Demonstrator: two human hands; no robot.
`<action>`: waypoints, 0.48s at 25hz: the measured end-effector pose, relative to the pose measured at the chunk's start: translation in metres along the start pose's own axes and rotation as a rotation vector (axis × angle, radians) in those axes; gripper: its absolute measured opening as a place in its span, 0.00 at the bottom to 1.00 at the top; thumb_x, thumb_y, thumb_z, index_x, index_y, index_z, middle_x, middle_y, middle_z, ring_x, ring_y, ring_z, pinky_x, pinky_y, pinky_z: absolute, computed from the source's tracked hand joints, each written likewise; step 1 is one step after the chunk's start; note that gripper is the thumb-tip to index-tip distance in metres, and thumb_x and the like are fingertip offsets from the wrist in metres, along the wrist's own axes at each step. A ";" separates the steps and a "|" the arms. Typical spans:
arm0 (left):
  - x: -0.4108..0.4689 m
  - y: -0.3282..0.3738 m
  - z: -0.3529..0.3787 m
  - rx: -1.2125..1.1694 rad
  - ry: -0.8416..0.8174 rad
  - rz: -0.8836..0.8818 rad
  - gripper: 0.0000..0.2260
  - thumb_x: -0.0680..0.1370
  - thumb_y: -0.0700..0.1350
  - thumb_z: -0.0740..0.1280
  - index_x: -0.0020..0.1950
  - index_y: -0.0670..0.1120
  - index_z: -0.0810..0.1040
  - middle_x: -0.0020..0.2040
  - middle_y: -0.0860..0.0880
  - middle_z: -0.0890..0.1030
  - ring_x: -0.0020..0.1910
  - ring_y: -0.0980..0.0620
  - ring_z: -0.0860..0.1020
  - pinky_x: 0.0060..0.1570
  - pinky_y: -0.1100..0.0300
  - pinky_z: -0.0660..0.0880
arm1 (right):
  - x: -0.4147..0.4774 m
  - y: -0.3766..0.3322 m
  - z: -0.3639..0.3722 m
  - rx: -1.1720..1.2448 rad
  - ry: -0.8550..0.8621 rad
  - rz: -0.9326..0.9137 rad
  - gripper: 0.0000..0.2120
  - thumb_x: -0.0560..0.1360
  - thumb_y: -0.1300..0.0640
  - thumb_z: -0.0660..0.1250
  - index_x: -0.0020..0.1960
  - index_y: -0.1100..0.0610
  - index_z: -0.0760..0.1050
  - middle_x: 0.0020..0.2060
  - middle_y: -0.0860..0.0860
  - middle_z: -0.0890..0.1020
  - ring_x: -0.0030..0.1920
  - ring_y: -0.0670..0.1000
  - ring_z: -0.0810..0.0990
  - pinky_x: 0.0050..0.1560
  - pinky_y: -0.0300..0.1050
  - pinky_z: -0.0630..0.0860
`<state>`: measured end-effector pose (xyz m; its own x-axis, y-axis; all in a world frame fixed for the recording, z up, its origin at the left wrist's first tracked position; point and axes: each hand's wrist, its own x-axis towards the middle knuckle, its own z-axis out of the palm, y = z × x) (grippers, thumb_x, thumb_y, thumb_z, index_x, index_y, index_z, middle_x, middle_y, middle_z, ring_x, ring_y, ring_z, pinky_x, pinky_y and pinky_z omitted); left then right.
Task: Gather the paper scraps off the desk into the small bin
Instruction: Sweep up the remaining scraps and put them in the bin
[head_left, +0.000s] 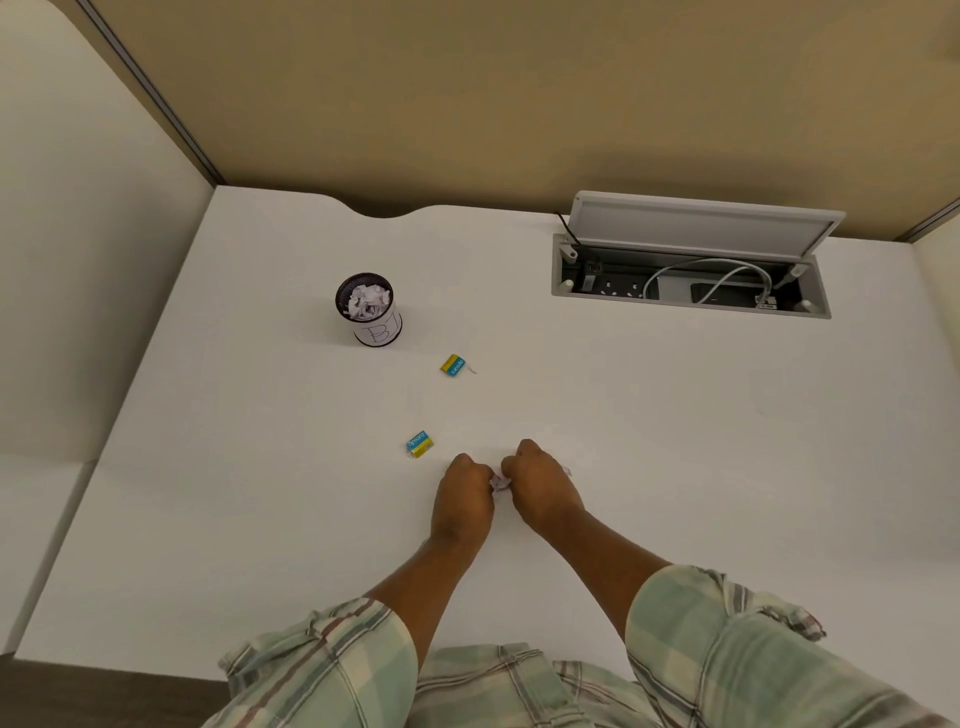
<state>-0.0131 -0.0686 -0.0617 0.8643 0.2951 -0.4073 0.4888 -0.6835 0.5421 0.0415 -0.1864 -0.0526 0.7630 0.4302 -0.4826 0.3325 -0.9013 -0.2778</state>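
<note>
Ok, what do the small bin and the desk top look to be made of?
Small bin: seemingly dark perforated metal mesh, going by the dotted look inside the rim, with a white paper label wrapped round the outside; crumpled paper inside.
Desk: smooth, matte white top, probably laminate; no grain or gloss shows.

Setting: office workstation, cubicle type. White counter (623, 441) with a curved cable notch cut in its far edge. Tan fabric partition panels (467, 93) with metal trim strips enclose the back; a pale panel closes the left side. Recessed power and data box (691, 288) set into the counter, its grey hinged lid (701, 226) raised, showing sockets and a looped pale cable (717, 270). Small black mesh desk bin (370, 309) with a hand-lettered paper label, holding crumpled paper.
</note>
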 end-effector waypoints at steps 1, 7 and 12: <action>0.001 0.000 -0.002 0.007 -0.027 -0.003 0.08 0.82 0.45 0.66 0.54 0.42 0.83 0.50 0.46 0.81 0.45 0.54 0.76 0.42 0.70 0.68 | 0.002 0.000 -0.002 0.001 -0.021 0.021 0.07 0.79 0.65 0.63 0.53 0.60 0.80 0.53 0.57 0.78 0.52 0.55 0.82 0.46 0.40 0.71; 0.004 -0.010 -0.023 -0.092 -0.030 -0.041 0.07 0.74 0.41 0.76 0.49 0.38 0.87 0.46 0.41 0.87 0.42 0.49 0.83 0.44 0.61 0.78 | 0.000 0.015 -0.011 0.472 0.052 0.350 0.06 0.70 0.67 0.70 0.41 0.59 0.85 0.41 0.54 0.87 0.42 0.52 0.86 0.39 0.39 0.80; 0.009 -0.022 -0.057 -0.409 -0.022 -0.188 0.04 0.72 0.38 0.77 0.39 0.38 0.86 0.40 0.42 0.86 0.37 0.43 0.86 0.36 0.58 0.83 | -0.009 0.009 -0.023 1.360 0.101 0.578 0.06 0.66 0.74 0.77 0.40 0.71 0.81 0.37 0.63 0.84 0.35 0.59 0.86 0.42 0.48 0.86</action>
<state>-0.0091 -0.0125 -0.0352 0.7557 0.3714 -0.5395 0.6473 -0.2983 0.7014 0.0498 -0.1999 -0.0319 0.6586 -0.0197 -0.7522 -0.7425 -0.1791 -0.6454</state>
